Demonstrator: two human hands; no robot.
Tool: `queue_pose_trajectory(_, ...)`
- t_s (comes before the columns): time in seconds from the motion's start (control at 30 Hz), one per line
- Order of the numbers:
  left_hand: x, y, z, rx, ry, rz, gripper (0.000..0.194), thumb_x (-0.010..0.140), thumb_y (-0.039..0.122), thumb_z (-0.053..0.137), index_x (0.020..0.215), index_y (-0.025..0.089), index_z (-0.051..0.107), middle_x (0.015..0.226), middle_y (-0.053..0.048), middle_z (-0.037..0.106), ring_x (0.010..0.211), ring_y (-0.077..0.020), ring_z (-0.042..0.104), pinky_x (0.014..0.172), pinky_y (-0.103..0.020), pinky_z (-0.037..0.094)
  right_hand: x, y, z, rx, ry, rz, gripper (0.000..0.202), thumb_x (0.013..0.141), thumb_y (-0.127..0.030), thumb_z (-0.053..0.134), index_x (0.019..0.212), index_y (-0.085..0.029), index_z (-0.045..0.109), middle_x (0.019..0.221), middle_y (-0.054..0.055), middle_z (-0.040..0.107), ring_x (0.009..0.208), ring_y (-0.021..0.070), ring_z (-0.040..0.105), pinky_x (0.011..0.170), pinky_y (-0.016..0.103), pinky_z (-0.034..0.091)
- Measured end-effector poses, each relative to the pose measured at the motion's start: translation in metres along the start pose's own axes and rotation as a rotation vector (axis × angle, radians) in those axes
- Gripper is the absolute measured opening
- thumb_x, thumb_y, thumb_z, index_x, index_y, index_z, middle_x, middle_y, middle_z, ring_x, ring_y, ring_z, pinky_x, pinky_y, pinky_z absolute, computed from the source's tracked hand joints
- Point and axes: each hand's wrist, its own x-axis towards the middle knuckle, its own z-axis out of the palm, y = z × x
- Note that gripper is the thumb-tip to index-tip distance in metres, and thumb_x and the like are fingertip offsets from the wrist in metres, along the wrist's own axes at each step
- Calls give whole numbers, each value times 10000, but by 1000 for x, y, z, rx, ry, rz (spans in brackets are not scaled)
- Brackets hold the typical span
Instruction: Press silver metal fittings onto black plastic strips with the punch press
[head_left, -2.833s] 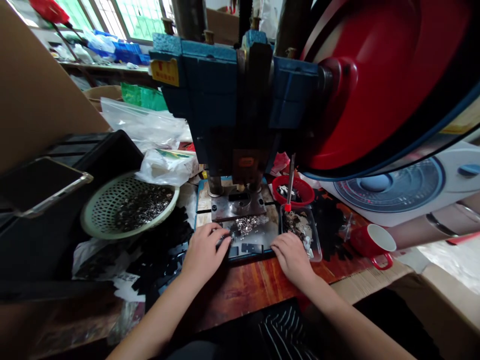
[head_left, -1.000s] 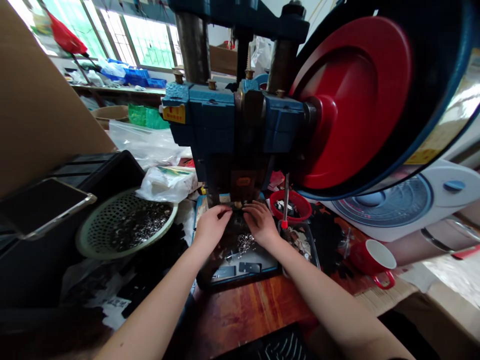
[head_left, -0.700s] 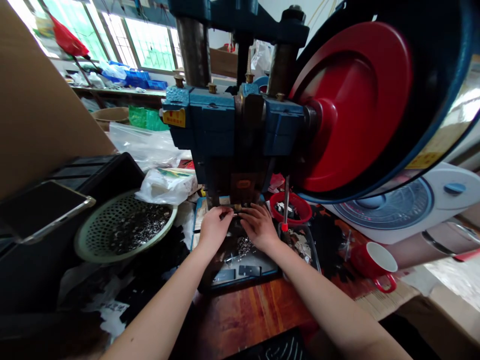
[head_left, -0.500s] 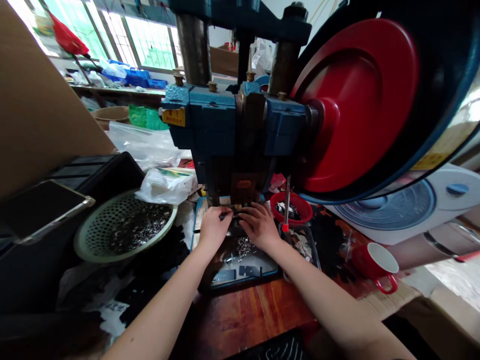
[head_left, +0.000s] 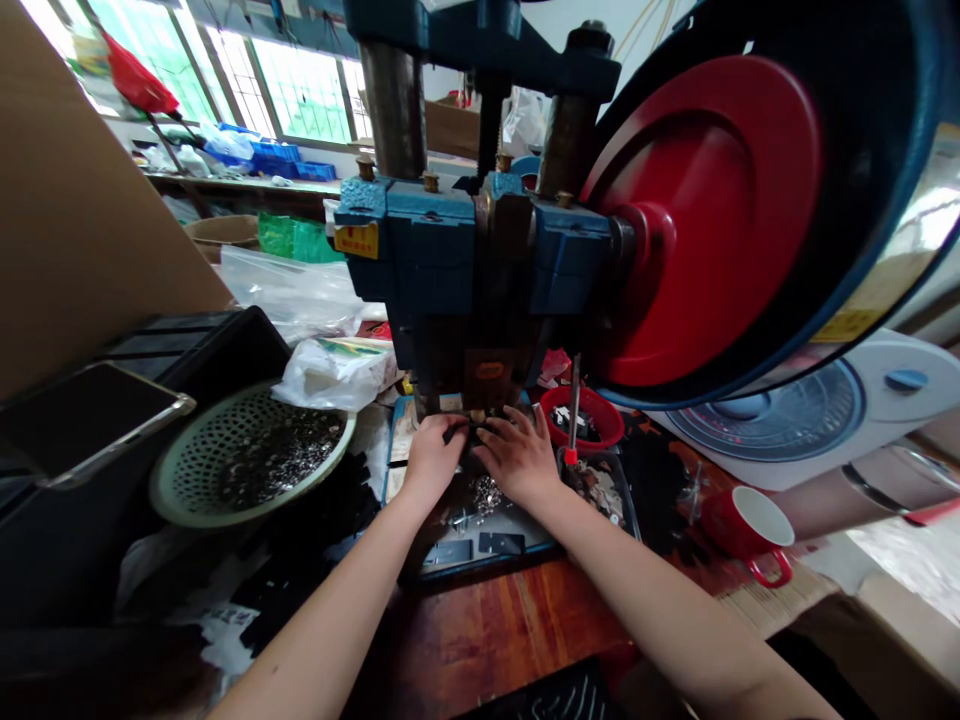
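Note:
A blue press (head_left: 431, 250) with a large red wheel (head_left: 720, 220) stands in front of me. At the foot of its ram, my left hand (head_left: 436, 450) has its thumb and fingers pinched together on a small dark piece (head_left: 451, 432). My right hand (head_left: 519, 455) lies just to the right, palm down, fingers spread near the punch tip. What lies under its fingertips is too dark to make out. Small shiny bits (head_left: 486, 495) are scattered on the press bed between and below the hands. Flat dark plates (head_left: 501, 543) rest at the bed's front edge.
On the left are a pale green basket (head_left: 169, 485) of small metal parts and a phone (head_left: 90, 415). To the right stand a red bowl (head_left: 616, 425), a clear tray (head_left: 634, 515) of scraps, a red mug (head_left: 731, 520) and a white scale (head_left: 892, 400).
The view has shifted slightly. My right hand's fingers have spread and lifted a little, while my left hand stays by the ram.

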Motion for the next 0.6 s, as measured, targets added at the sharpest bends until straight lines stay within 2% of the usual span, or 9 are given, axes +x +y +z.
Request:
queue_pose_trajectory(0.17,-2,3,0,-5,30,17,210,797,278,495,866,193,675,907,-58,652,940,-209,573,899,-368,430,-4,3,-3,48,-26,14,301,889,-404,493,1156,-305,590,1198,12,615,1225,247,424,1088,558,102)
queue_pose_trajectory(0.43,-2,3,2,-37,12,33,218,801,255,484,873,188,678,919,-67,638,960,-208,567,916,-361,426,1,4,-4,13,-44,-37,262,885,-421,495,1086,-328,634,1213,8,600,1248,258,394,1085,571,91)
queue_pose_trajectory(0.6,0,2,2,-77,11,7,210,803,273,494,891,186,662,936,-62,641,966,-208,573,905,-361,434,8,6,0,130,-43,30,228,882,-377,504,1021,-292,665,1157,20,630,1212,240,442,1040,508,271)
